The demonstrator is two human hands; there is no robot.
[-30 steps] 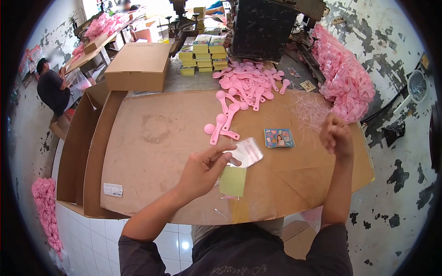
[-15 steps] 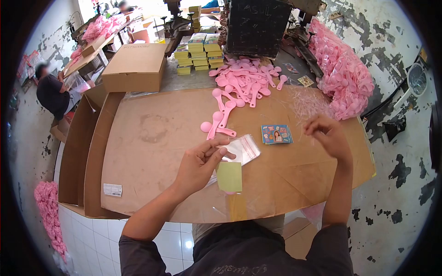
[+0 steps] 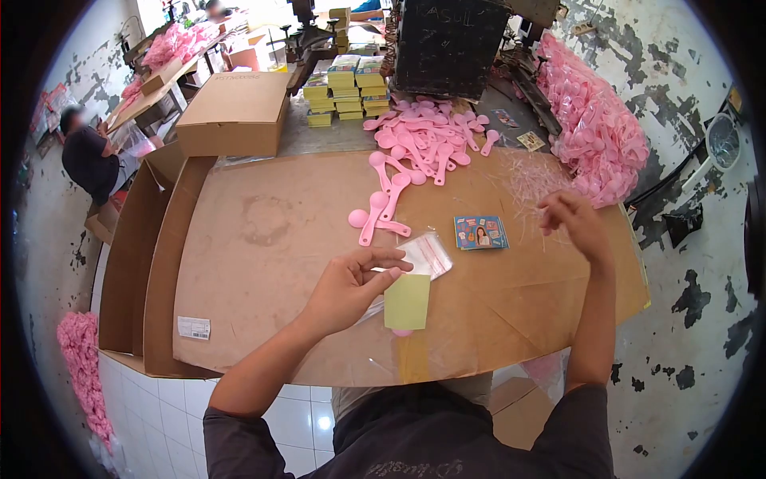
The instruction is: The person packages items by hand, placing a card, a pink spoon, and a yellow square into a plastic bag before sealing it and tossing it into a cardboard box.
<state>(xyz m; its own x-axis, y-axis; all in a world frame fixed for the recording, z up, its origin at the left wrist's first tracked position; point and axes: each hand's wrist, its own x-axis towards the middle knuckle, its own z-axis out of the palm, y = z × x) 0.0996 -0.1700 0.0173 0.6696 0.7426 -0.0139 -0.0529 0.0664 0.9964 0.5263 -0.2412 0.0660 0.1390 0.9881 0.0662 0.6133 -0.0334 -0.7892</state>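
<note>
My left hand pinches a small clear plastic bag by its top, above the front of the cardboard work surface. A yellow-green card shows in this bag, and a bit of a pink measuring spoon peeks out below the card. Just beyond that hand lies a stack of clear bags, partly covered by it. My right hand hovers by a heap of thin clear plastic strips, its fingers loosely bent and apart, with nothing visible in them. Between my hands sits a stack of blue printed cards.
Loose pink spoons are piled at the back, several trailing forward. Behind them stand stacks of cards and a black box. An open carton borders the left side, with a closed box behind. Another person sits far left.
My left hand has shifted slightly right with the bag and card. My right hand has moved slightly right, and its fingers have loosened beside the strips.
</note>
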